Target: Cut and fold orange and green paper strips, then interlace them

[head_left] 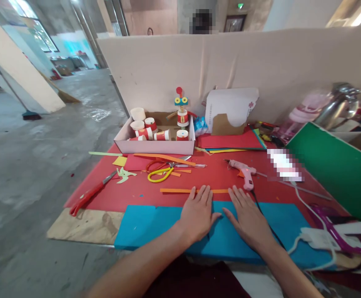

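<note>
Both palms lie flat side by side on the table. Under the fingertips of my left hand point(199, 213) runs a narrow orange paper strip point(177, 191). The fingertips of my right hand point(247, 217) press on the same strip's right part, hiding its end. Fingers on both hands are stretched out and grip nothing. The strip rests on red paper point(146, 198), just beyond a blue sheet point(143, 225) under my wrists. A pink glue gun point(244, 170) lies beyond my right hand. Scissors with yellow and red handles point(164, 169) lie beyond my left.
Paper cups and a cup figure stand in a box point(155, 147) at the back. A red-handled cutter point(90, 195) lies left, near cut green paper point(125, 175). A green panel point(338, 165), pink bottle point(298, 114) and white power strip point(323, 240) occupy the right. The glue gun's cord passes my right hand.
</note>
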`<state>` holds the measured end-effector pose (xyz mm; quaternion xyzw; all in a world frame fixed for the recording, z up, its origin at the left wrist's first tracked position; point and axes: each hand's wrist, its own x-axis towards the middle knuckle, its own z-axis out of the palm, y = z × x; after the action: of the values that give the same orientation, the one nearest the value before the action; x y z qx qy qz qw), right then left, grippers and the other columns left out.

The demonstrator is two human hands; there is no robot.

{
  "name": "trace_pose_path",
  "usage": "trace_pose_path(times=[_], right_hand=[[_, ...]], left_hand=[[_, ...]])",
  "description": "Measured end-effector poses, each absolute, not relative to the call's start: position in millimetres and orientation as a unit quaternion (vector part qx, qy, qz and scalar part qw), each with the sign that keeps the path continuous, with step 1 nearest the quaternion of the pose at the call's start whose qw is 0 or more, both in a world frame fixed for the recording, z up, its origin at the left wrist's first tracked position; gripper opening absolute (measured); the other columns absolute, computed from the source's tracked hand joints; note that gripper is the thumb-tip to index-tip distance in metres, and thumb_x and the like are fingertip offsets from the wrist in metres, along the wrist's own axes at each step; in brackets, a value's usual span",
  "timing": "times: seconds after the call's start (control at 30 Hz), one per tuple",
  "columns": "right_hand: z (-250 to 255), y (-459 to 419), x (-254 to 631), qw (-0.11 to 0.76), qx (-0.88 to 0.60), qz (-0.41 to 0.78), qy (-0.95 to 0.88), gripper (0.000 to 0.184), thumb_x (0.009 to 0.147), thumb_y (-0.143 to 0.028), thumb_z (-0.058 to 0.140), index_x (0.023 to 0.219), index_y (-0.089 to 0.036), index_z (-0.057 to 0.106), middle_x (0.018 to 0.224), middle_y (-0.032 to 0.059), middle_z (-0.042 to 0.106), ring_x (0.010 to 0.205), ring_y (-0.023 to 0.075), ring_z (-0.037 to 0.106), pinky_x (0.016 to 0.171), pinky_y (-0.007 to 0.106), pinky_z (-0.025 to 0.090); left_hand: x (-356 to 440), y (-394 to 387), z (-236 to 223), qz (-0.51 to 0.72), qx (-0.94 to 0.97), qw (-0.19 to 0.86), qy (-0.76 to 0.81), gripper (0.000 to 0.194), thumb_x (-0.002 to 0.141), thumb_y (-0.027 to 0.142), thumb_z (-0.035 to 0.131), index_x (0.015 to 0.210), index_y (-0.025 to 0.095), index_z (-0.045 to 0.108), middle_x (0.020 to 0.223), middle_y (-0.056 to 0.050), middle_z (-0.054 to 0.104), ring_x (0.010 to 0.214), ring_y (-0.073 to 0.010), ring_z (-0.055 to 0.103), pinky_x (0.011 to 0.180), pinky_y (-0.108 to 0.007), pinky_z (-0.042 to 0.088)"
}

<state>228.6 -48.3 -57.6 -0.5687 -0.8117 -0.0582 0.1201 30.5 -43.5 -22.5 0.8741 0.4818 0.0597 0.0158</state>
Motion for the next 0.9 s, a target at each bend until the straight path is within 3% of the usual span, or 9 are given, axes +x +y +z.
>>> trace_pose_path(times=[0.27, 0.5, 0.7, 0.9], right_hand=[[-58, -48, 229, 0.119, -0.573, -0.058, -0.808, 0.07, 0.096, -0.055, 0.023, 0.149, -0.011, 0.034, 0.149, 0.0155, 0.044, 0.139, 0.0287, 0.038, 0.114, 0.049, 0.029], [-56, -49, 230, 0.106, -0.577, -0.036, -0.809, 0.07, 0.096, -0.055, 0.024, 0.151, -0.014, 0.03, 0.151, 0.0136, 0.04, 0.14, 0.0284, 0.035, 0.115, 0.049, 0.028], [-47, -49, 227, 0.091, -0.581, -0.029, -0.808, 0.076, 0.095, -0.062, 0.022, 0.149, -0.01, 0.035, 0.149, 0.0164, 0.042, 0.139, 0.0304, 0.037, 0.114, 0.05, 0.03], [-18, -55, 165, 0.119, -0.53, 0.01, -0.839, 0.077, 0.094, -0.062, 0.031, 0.152, -0.011, 0.027, 0.156, 0.0142, 0.03, 0.145, 0.0312, 0.024, 0.117, 0.052, 0.025]], left_hand=[[-43, -59, -25, 0.059, 0.846, -0.004, 0.53, 0.066, 0.1, 0.052, 0.016, 0.143, 0.012, 0.044, 0.149, -0.011, 0.043, 0.14, -0.0252, 0.036, 0.115, -0.048, 0.028], [-99, -70, -29, 0.055, 0.826, -0.058, 0.557, 0.057, 0.1, 0.048, 0.024, 0.144, 0.017, 0.043, 0.148, -0.009, 0.045, 0.138, -0.0247, 0.039, 0.115, -0.047, 0.027], [-117, -72, -30, 0.049, 0.826, -0.065, 0.558, 0.056, 0.099, 0.049, 0.026, 0.143, 0.019, 0.045, 0.148, -0.008, 0.046, 0.138, -0.0249, 0.039, 0.115, -0.048, 0.026], [-115, -72, -32, 0.044, 0.823, -0.073, 0.561, 0.056, 0.099, 0.048, 0.027, 0.144, 0.02, 0.044, 0.147, -0.008, 0.046, 0.139, -0.0263, 0.039, 0.115, -0.05, 0.025]])
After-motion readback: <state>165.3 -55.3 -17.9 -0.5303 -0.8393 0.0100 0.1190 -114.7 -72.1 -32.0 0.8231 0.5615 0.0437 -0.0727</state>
